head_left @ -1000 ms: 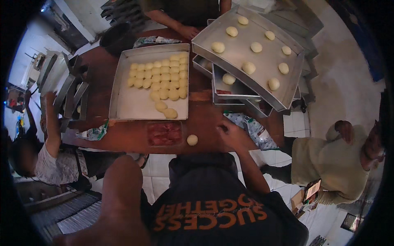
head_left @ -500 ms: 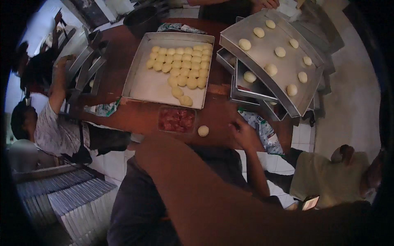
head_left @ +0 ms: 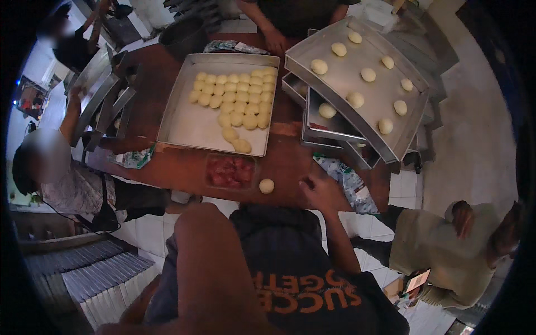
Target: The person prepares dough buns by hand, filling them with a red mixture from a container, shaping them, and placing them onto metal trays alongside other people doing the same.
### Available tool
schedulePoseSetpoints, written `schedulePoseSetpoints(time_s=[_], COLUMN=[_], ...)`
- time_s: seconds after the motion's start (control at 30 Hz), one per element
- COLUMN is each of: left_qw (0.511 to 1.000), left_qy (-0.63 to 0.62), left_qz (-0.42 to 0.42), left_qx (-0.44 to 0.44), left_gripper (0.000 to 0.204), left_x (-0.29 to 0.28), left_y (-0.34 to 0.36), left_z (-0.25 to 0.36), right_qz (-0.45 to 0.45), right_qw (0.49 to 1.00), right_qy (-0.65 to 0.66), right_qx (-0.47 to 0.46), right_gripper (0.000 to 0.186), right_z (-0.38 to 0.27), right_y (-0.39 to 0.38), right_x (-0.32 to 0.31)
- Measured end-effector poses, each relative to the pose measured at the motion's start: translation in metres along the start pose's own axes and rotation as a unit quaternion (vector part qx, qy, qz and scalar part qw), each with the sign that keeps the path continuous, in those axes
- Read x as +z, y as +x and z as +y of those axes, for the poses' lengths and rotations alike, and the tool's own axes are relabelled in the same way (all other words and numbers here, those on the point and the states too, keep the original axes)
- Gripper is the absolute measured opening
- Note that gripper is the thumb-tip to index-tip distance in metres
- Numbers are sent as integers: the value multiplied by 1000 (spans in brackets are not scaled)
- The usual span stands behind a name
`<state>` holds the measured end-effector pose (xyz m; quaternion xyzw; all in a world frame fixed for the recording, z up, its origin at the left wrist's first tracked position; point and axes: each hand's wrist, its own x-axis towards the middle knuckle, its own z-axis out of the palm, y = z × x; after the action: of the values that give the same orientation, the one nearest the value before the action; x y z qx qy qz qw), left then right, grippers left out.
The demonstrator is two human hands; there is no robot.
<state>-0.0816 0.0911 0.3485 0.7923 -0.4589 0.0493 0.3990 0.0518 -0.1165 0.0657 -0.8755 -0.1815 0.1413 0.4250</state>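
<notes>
My right hand (head_left: 320, 191) rests at the table's near edge, its fingers loosely bent and a little apart, with nothing seen in them. Just left of it, a round dough ball (head_left: 267, 186) lies by itself on the table. Beside that ball stands a clear plastic tub (head_left: 230, 171) of red filling. Behind the tub, a large metal baking tray (head_left: 187, 125) holds several rows of pale dough balls. My left arm (head_left: 209, 262) is raised close in front of the view, elbow foremost; the left hand is out of sight.
Stacked metal trays (head_left: 385, 146) stand at the right, the top one with spaced dough balls. A plastic bag (head_left: 349, 181) lies beside my right hand. A dark bucket (head_left: 183, 34) stands at the back. Other people are at the left, right and far side.
My raised left forearm has swung left, uncovering the front of my shirt. The view has shifted slightly. My right hand remains beside the lone dough ball. A person's hand at the far side has come down to the table.
</notes>
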Motion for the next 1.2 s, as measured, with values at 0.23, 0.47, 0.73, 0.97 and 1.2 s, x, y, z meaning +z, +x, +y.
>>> schedulePoseSetpoints(time_s=[0.23,0.47,0.73,0.97,1.2], left_qw=[1000,998,997,996,994], left_qy=[-9,-30,-42,-42,-52], left_qz=[8,10,28,40,50], left_qx=[19,52,61,63,81], left_gripper=[19,19,19,19,19], left_x=[-4,12,18,30,46], left_y=[-2,18,23,28,34], left_z=[-8,-24,-32,-40,-22], right_qz=[-11,3,-39,-57,9], right_qw=[1000,998,991,990,999], right_qy=[1,35,-87,-107,-52], right_qx=[8,61,90,76,1], right_gripper=[19,25,35,36,39], right_z=[36,42,-2,-5,52], right_y=[0,6,9,8,5], right_x=[18,21,-17,-17,23])
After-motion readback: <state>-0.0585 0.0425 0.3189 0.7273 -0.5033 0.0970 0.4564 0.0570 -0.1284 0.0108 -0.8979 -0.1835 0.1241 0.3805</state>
